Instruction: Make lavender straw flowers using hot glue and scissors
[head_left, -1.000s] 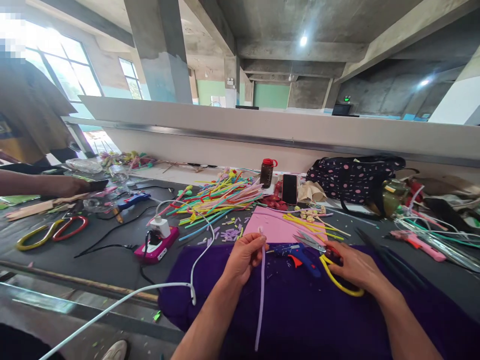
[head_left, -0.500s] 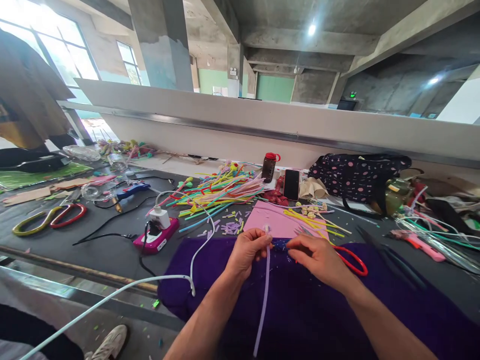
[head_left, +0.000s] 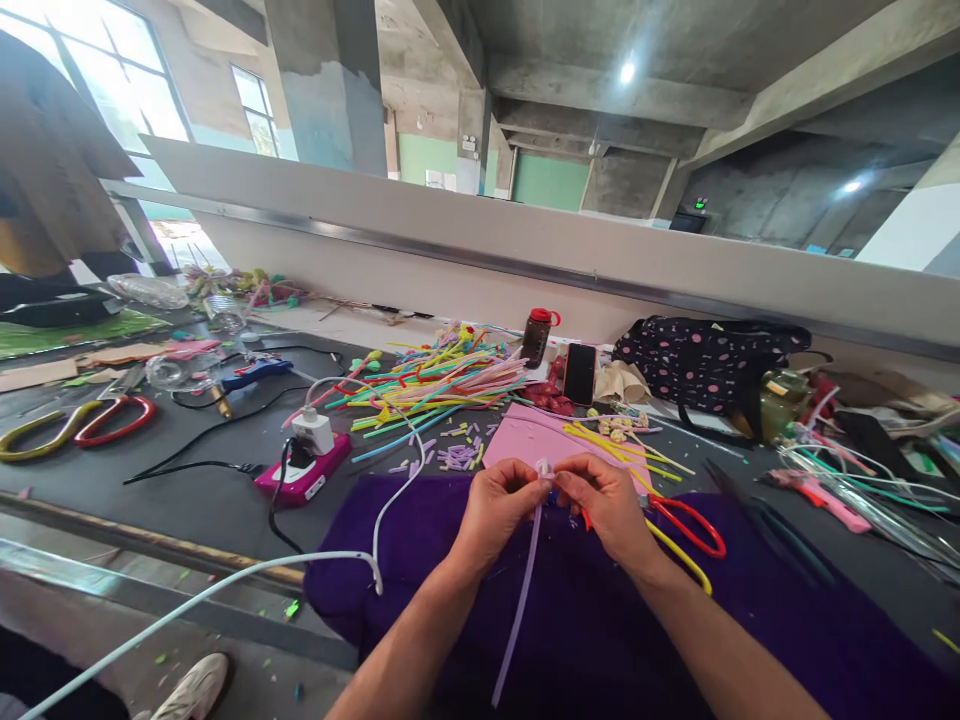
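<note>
Between both hands stands a lilac pipe cleaner (head_left: 521, 605), its long tail hanging down over the dark purple cloth (head_left: 420, 560). My left hand (head_left: 499, 505) is closed, thumb and forefinger pinching it near its upper end. My right hand (head_left: 604, 500) is closed too, its fingertips pinching the small pale curled top (head_left: 544, 467) of the pipe cleaner. The two hands' fingertips nearly meet. Beside my right wrist lie red-handled scissors (head_left: 694, 527) and a yellow pipe cleaner (head_left: 686, 560). A pink sheet (head_left: 517, 430) lies just beyond my hands.
Bundled coloured pipe cleaners (head_left: 450, 385) and cut lilac pieces (head_left: 457, 457) lie ahead. Left are a magenta power strip (head_left: 304, 480), large scissors (head_left: 112, 420) and a white cable (head_left: 202, 600). A bottle (head_left: 536, 340), phone (head_left: 580, 373), patterned bag (head_left: 697, 365) and pink glue gun (head_left: 836, 500) stand further right.
My right hand has moved left and closed onto the pipe cleaner's top beside my left fingers. A yellow pipe cleaner now shows by my right wrist. The view has shifted slightly.
</note>
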